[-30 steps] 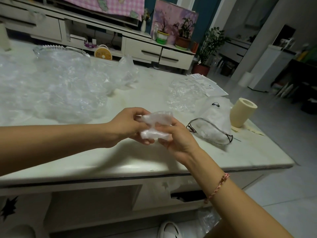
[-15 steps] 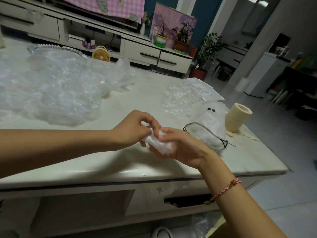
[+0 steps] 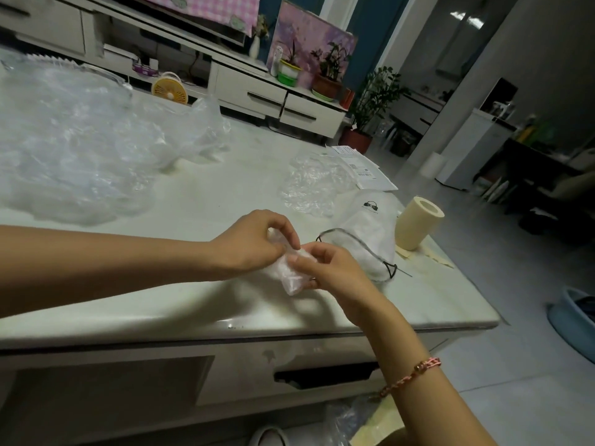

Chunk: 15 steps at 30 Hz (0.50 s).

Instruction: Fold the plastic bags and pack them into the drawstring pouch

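Observation:
A small folded clear plastic bag (image 3: 291, 276) is held just above the white table (image 3: 199, 304) near its front edge. My left hand (image 3: 251, 243) pinches its upper end with curled fingers. My right hand (image 3: 331, 272) grips its right side, thumb on top. Right behind my right hand lies the white drawstring pouch (image 3: 367, 236), its black-corded mouth open toward me. A large heap of loose clear bags (image 3: 74, 149) covers the table's left part. One more crumpled clear bag (image 3: 312, 185) lies behind the pouch.
A cream tape roll (image 3: 417, 222) stands at the table's right edge, with papers (image 3: 363, 165) behind it. A TV cabinet (image 3: 277, 98) with potted plants runs along the back. A blue basin (image 3: 576, 326) sits on the floor at right.
The folded bag has dropped lower and closer to the table, and both hands have kept working it into a tighter bundle. My left fingers have shifted onto its top end.

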Each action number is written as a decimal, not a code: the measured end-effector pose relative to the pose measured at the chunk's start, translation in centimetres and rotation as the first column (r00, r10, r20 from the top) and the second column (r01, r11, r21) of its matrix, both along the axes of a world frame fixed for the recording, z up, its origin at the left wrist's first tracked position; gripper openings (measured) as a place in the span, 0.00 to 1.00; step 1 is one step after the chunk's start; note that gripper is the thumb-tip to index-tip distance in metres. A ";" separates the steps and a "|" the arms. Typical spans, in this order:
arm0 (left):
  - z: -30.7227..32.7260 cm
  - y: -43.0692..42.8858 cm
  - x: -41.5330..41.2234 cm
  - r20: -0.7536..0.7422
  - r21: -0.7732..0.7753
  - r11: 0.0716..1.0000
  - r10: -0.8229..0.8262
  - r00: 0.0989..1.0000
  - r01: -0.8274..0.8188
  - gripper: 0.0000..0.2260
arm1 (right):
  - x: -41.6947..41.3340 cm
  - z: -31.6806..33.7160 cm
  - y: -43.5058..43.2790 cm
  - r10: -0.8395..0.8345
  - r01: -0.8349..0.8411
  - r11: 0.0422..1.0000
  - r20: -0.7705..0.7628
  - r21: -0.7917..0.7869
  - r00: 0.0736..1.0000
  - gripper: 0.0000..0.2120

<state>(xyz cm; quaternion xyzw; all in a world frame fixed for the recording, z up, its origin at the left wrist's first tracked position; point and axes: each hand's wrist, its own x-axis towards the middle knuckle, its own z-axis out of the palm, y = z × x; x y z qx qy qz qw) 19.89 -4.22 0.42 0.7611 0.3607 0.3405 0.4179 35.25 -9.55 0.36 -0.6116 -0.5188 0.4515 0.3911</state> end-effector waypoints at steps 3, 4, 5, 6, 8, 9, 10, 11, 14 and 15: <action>0.2 0.0 0.3 0.022 0.095 0.995 -0.009 1.000 0.007 0.15 | 0.3 0.0 -0.4 0.025 -0.031 0.998 0.132 0.046 0.991 0.07; 0.1 0.0 0.5 0.038 0.091 0.996 -0.014 0.999 0.010 0.14 | 0.5 0.0 -0.5 0.038 -0.044 0.998 0.123 0.048 0.992 0.05; 0.0 0.0 0.7 0.057 0.064 0.998 -0.013 0.998 0.009 0.14 | 0.7 0.1 -0.6 0.055 -0.059 0.997 0.094 0.046 0.994 0.04; -0.1 0.0 0.9 0.076 0.026 1.000 -0.004 0.997 0.003 0.13 | 1.0 0.2 -0.6 0.074 -0.076 0.996 0.053 0.041 0.996 0.05; 0.0 0.0 1.3 0.116 -0.075 0.997 0.004 0.993 0.005 0.11 | 1.4 0.5 -0.7 0.104 -0.103 0.994 -0.054 0.026 0.993 0.09; 0.3 0.0 1.5 0.144 -0.140 0.990 0.000 0.990 0.020 0.10 | 1.5 0.6 -0.8 0.099 -0.097 0.995 -0.123 0.020 0.988 0.08; 0.4 -0.1 1.8 0.175 -0.213 0.976 -0.006 0.985 0.044 0.08 | 1.5 0.7 -0.8 0.076 -0.075 0.997 -0.191 0.014 0.979 0.07; 0.6 0.0 2.1 0.204 -0.282 0.957 -0.009 0.979 0.068 0.07 | 1.5 0.7 -0.9 0.043 -0.040 0.999 -0.236 0.015 0.971 0.07; 0.8 0.0 2.8 0.239 -0.386 0.912 -0.047 0.970 0.140 0.12 | 1.5 0.4 -0.7 -0.061 0.072 0.997 -0.278 0.029 0.959 0.08; 0.8 0.0 3.0 0.224 -0.379 0.910 -0.084 0.971 0.166 0.12 | 1.5 0.4 -0.6 -0.086 0.099 0.995 -0.288 0.031 0.954 0.08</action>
